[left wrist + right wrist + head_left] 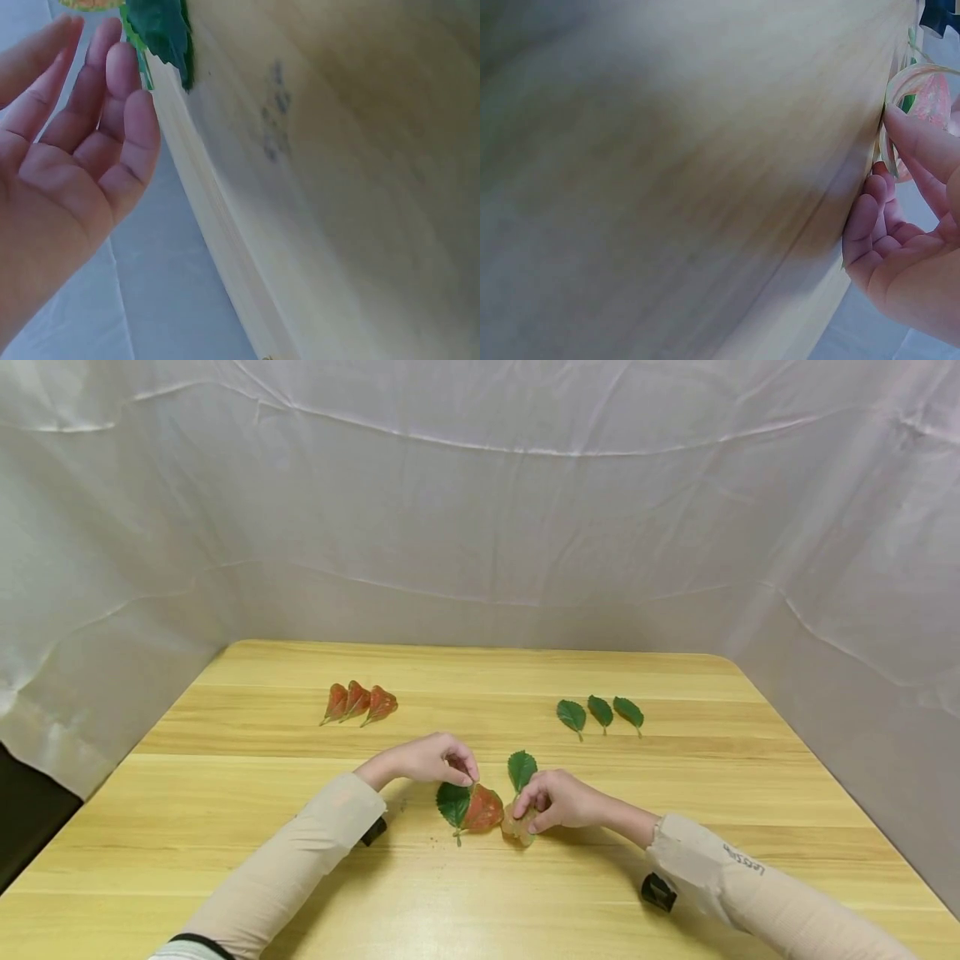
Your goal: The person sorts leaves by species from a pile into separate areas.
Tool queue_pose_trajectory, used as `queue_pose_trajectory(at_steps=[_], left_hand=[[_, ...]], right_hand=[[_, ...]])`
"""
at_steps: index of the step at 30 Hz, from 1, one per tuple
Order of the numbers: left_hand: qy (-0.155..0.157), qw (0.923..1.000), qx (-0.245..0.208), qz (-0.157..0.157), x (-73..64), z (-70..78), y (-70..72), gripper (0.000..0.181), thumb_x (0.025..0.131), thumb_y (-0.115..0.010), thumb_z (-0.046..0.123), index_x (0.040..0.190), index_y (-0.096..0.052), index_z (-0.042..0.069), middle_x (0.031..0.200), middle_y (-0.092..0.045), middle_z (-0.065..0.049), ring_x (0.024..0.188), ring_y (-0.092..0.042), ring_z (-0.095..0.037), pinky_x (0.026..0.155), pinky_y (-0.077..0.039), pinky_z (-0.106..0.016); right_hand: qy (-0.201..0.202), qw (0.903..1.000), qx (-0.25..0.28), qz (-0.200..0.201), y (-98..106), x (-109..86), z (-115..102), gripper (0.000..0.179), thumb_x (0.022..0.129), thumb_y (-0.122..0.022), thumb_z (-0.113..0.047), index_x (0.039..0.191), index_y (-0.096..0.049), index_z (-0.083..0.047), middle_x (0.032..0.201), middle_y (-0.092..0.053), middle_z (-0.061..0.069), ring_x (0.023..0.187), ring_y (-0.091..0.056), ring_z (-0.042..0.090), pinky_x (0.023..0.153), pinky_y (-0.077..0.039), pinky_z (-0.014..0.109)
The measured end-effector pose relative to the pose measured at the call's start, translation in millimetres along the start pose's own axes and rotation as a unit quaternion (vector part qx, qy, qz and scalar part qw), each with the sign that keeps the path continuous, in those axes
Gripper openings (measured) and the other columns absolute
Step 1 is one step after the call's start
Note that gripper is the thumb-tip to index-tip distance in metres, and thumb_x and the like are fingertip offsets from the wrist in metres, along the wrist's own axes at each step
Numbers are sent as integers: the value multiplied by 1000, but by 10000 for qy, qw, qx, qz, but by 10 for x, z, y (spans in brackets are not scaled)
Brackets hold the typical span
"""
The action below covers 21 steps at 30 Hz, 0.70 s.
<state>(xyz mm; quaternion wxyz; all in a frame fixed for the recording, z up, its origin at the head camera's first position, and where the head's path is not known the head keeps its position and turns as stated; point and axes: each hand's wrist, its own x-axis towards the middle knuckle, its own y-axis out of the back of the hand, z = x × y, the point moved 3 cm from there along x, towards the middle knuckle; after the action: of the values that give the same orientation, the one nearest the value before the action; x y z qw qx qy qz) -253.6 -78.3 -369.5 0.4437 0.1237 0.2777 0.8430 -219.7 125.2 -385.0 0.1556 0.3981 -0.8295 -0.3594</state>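
Near the middle of the table, my left hand (438, 758) pinches the stem end of a red leaf (483, 810) between thumb and fingers. That leaf overlaps a dark green leaf (453, 804) with a toothed edge. Just right of it, my right hand (562, 797) holds a pale yellowish leaf (516, 828), its fingers covering part of it. In the right wrist view, the pale leaf (891, 94) bends up by the thumb. Another green leaf (521, 768) lies beyond the right fingertips, stem toward me.
Three red leaves (357, 700) lie overlapping at the far left of the wooden table (225, 777). Three green leaves (600, 712) lie in a row at the far right. A pale cloth (480, 527) hangs around the table's back and sides.
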Motion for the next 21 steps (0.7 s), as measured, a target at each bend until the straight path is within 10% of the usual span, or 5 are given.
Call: queue_pose_trajectory(at_steps=[21], left_hand=[[290,9922,-1209,-103,-19,116,-46,14,80,-64,1,90,-65,-9,78,-66,-9,67,-62,-18,69,-51,-35]], right_hand=[[-44,10000,45,-8,8,-5,-6,15,69,-73,2,83,-69,-5,78,-54,-2,66,-46,9,59,-43,21]])
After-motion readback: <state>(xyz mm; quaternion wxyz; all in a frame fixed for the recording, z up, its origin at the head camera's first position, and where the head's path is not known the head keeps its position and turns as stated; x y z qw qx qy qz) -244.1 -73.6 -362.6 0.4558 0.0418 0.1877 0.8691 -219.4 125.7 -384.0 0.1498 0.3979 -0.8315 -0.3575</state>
